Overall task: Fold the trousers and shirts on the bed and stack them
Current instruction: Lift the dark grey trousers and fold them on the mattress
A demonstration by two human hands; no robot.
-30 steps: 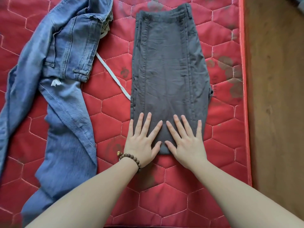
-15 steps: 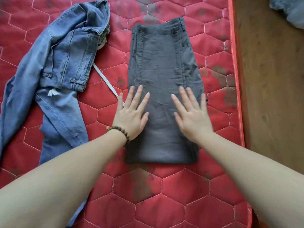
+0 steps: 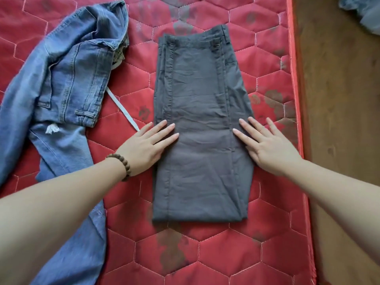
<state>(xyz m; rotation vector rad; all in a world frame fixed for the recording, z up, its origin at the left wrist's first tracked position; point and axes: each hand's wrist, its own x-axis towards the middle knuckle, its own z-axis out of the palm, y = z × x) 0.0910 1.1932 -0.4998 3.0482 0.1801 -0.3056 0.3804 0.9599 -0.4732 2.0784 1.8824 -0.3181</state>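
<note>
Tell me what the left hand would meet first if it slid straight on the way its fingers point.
The left hand already lies flat with its fingertips on the left edge of the folded grey trousers. Its fingers point up and right, so it would only cross more grey cloth, probably towards the waistband.

Left grip (image 3: 147, 146) flat, fingers straight, right grip (image 3: 271, 149) likewise

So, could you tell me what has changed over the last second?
Both hands, left and right, slid flat from the grey trousers' near end up its middle and spread apart to its side edges. Nothing was gripped. The trousers stay folded; the jeans lie untouched.
</note>
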